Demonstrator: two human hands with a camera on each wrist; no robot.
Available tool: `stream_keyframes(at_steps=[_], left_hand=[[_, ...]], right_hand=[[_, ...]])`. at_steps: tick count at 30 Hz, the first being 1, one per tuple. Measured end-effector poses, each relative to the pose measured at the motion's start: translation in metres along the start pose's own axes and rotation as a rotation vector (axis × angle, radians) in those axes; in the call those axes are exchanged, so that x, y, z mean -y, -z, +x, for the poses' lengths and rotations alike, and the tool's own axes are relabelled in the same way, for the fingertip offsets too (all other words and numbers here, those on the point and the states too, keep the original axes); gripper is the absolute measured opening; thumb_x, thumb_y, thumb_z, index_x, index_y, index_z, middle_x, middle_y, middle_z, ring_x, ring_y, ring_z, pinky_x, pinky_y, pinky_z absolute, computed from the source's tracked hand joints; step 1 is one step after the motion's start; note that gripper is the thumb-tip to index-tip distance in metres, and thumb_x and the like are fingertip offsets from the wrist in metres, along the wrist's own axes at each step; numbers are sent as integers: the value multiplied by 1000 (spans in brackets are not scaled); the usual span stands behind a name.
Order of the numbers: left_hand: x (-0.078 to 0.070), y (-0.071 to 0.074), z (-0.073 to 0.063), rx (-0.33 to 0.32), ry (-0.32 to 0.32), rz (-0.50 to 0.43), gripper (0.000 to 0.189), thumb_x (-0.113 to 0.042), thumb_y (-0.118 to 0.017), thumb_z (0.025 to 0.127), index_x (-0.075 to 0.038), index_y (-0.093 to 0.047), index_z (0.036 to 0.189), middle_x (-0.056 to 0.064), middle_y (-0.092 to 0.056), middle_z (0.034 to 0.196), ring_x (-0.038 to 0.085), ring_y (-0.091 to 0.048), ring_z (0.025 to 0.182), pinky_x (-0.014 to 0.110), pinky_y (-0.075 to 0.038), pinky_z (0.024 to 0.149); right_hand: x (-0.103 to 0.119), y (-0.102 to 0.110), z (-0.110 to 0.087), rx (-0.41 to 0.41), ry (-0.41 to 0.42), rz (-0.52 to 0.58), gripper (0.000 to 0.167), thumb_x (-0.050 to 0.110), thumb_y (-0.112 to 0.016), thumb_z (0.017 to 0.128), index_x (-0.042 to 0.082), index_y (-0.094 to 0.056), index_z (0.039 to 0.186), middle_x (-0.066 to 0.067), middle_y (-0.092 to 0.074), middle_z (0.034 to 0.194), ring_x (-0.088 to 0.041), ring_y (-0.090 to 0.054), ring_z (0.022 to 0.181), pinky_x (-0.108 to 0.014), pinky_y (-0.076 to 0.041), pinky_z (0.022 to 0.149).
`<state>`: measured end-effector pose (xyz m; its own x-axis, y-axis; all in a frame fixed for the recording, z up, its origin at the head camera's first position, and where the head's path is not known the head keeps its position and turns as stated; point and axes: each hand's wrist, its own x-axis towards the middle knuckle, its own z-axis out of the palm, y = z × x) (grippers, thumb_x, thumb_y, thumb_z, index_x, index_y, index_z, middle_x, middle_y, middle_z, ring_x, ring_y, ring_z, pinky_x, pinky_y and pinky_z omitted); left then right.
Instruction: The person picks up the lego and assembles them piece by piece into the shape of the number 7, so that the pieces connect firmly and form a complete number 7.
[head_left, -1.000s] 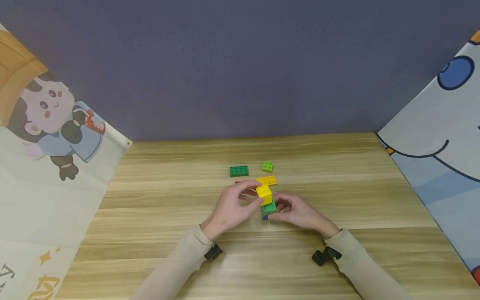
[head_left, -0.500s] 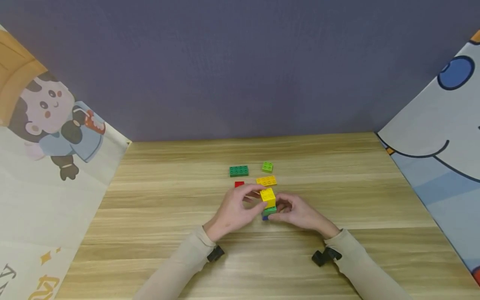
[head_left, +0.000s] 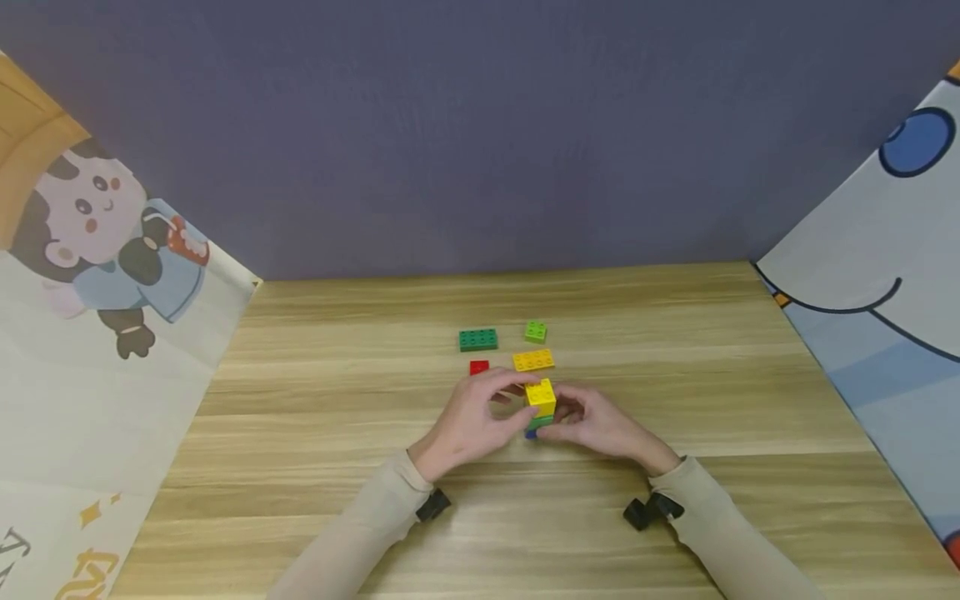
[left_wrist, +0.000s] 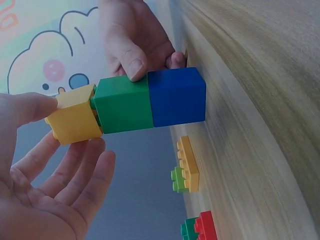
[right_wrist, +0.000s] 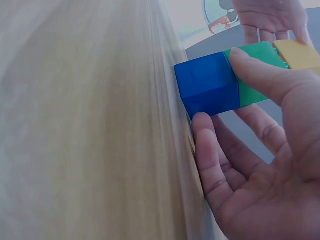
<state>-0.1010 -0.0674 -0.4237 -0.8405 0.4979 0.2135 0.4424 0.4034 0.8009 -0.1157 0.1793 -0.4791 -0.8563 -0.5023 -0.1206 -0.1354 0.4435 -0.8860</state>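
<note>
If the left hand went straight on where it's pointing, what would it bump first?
Probably the right hand, which holds the green block below; the left hand grips the yellow block higher up, so it might pass above.

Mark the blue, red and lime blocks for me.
Blue block (left_wrist: 177,97), left wrist view, middle of its side.
Red block (head_left: 479,367), head view, on its top.
Lime block (head_left: 536,331), head view, on its studded top.

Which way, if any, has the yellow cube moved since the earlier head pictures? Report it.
Yes: in the head view, the yellow cube has moved to the right and slightly lower in the picture, judged against the flat yellow brick.
</note>
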Motion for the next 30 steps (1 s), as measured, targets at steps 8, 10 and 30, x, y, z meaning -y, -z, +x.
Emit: stream_keyframes(at_steps=[8,10,30], left_hand=[[-2,-1,1,17,12,-2,36,-17,-77,97,-12,-71,132,2,-74,131,16,-71,111,31,-63,94],[-2,-2,1,17,14,-2,35,-18,-77,98,-12,-71,131,2,-75,132,16,-71,113,34,-63,95],[-4,4,7,86,40,-2,35,-21,-77,100,-12,-70,133,1,-74,134,20,-71,115,35,-62,99]], right_hand=[[1,0,-2,6,-20,23,34,35,-86,92,21,-73,120,-3,-74,110,-19,-70,93,-28,-59,77],[1,0,-2,8,-27,27,35,35,-86,92,22,-73,121,-2,-75,109,-19,-70,92,-28,-59,76],[1,1,1,17,-23,8,36,35,-86,92,21,-72,122,-3,-75,109,-22,-70,94,-28,-60,78]])
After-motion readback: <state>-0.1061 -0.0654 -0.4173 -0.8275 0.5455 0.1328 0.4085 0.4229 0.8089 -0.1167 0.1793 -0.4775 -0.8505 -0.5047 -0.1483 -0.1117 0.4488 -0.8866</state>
